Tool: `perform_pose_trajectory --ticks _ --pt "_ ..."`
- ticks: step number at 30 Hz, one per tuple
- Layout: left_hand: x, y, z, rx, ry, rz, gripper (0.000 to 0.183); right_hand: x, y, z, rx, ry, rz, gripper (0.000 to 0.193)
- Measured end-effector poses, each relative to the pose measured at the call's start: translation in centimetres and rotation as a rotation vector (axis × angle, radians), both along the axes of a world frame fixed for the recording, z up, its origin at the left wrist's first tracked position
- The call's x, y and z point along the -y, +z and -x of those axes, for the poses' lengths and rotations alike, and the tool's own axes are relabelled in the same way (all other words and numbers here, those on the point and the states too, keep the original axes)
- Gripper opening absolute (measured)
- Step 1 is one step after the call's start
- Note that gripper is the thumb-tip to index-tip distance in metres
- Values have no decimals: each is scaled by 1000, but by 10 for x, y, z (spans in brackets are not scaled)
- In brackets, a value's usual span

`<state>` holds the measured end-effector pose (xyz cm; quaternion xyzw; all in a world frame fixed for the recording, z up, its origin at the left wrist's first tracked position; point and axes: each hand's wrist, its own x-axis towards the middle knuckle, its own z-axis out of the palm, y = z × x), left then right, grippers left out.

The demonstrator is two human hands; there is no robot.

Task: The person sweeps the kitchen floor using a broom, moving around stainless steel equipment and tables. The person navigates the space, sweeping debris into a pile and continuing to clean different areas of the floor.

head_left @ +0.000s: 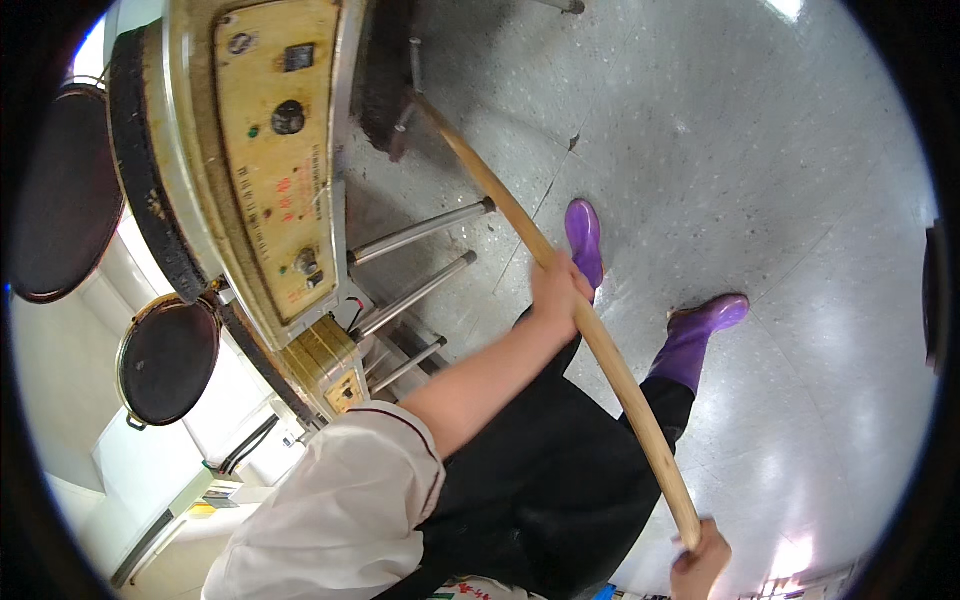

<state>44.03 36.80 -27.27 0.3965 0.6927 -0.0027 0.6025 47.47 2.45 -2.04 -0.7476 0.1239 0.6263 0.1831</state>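
Observation:
A long wooden-handled broom (625,380) slants across the view, from the lower right up to the far left. Its wide dark head (383,85) rests low by the floor beside the machine, and its bristles are too dark to make out clearly. My left hand (560,292) is wrapped round the middle of the handle, the arm reaching out from a white short sleeve. Round the handle's near end, at the lower right, my right hand (702,560) is closed.
A cooking machine with a stained yellow control panel (275,150) stands close on the left, its metal legs (420,232) on the grey floor (790,200). Raised round dark plates (170,360) are behind it. Below me are my purple boots (700,340) and black apron (530,490).

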Motion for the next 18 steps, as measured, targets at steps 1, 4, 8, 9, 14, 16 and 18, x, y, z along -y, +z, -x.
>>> perform_pose_trajectory --ticks 1,4,8,9,14,16,18 --pt "28 17 8 -41 -40 35 26 40 26 12 155 170 17 33" --pt "79 75 -1 3 226 361 23 111 102 44 334 286 82 35" --pt "73 74 0 61 670 744 26 150 160 43 339 438 302 24" --pt "79 73 -4 -28 554 751 29 186 160 58 383 468 347 22" --pt "56 84 -30 -7 548 593 34 197 109 35 572 490 126 21" --pt "8 77 -36 65 627 463 35 175 38 0 705 471 -39 18" --pt "-40 74 -48 118 623 372 36 123 9 -23 691 392 -36 17"
